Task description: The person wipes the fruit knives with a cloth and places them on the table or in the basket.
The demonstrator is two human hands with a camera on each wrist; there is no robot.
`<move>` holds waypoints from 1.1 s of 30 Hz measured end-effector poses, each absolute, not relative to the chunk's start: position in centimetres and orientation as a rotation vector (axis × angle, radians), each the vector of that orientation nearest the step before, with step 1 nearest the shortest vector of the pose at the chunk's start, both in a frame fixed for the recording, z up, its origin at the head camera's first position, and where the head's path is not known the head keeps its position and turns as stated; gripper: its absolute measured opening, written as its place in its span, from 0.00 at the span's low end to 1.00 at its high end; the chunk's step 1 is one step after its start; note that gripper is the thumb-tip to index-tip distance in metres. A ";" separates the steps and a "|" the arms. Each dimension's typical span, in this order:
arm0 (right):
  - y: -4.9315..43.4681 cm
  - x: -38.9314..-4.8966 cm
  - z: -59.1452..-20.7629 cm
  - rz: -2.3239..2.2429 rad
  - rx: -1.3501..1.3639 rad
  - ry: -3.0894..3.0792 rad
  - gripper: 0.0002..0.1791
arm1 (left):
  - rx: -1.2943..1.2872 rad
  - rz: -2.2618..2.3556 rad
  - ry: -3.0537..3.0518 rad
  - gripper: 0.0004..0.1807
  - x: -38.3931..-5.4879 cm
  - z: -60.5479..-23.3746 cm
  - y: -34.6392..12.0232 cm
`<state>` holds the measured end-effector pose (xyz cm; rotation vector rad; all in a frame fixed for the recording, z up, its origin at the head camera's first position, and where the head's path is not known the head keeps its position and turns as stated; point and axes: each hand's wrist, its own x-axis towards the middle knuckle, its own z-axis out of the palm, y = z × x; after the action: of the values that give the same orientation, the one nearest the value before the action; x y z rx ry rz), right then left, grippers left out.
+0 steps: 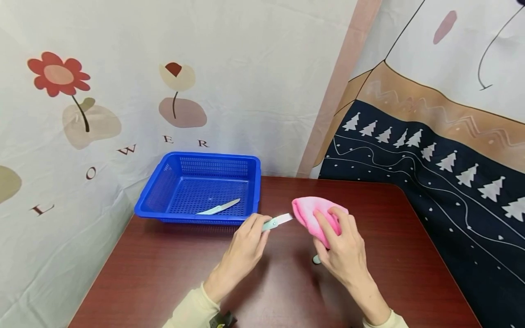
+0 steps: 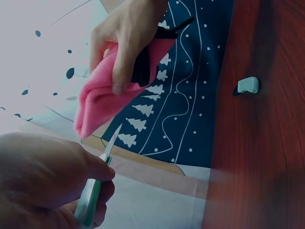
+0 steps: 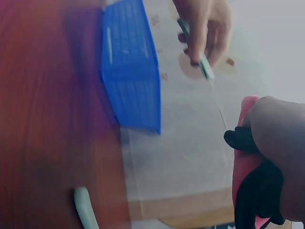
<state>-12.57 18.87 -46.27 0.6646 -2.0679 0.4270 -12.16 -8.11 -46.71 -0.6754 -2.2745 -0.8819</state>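
Observation:
My left hand (image 1: 245,242) grips a small knife (image 1: 270,223) by its mint-green handle, the blade pointing right. A folded pink cloth (image 1: 305,211) is held in my right hand (image 1: 345,246), pinched between thumb and fingers above the table. In the head view the blade tip comes right up to the cloth's left edge. The left wrist view has the blade (image 2: 112,140) just below the cloth's lower corner (image 2: 86,125). Dark shapes (image 3: 262,186) show against the cloth beside the right hand. On the table below that hand lies a pale green handle (image 3: 85,206), mostly hidden in the head view.
A blue plastic basket (image 1: 197,219) stands at the table's back left, with another knife (image 1: 219,208) inside. The dark red-brown table (image 1: 283,291) meets a printed cloth backdrop (image 1: 246,68) behind and a navy tree-patterned one (image 1: 410,191) at the right.

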 end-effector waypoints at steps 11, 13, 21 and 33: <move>15.5 -11.8 -47.1 0.303 0.869 -2.059 0.26 | -0.702 -0.821 -2.221 0.13 -12.4 -46.9 -8.0; 15.2 -11.8 -47.3 0.296 0.883 -2.068 0.25 | -0.704 -0.826 -2.218 0.13 -12.4 -46.8 -7.9; 14.8 -11.7 -47.5 0.246 0.869 -2.097 0.26 | -0.715 -0.865 -2.215 0.14 -12.3 -46.8 -7.7; 16.0 -12.0 -47.3 0.225 0.806 -2.159 0.30 | -0.694 -0.908 -2.225 0.13 -12.2 -46.8 -7.9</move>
<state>-11.98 15.99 -47.32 0.8055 -2.1589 0.2250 -12.21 -7.85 -46.83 -0.6939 -2.2248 -0.9078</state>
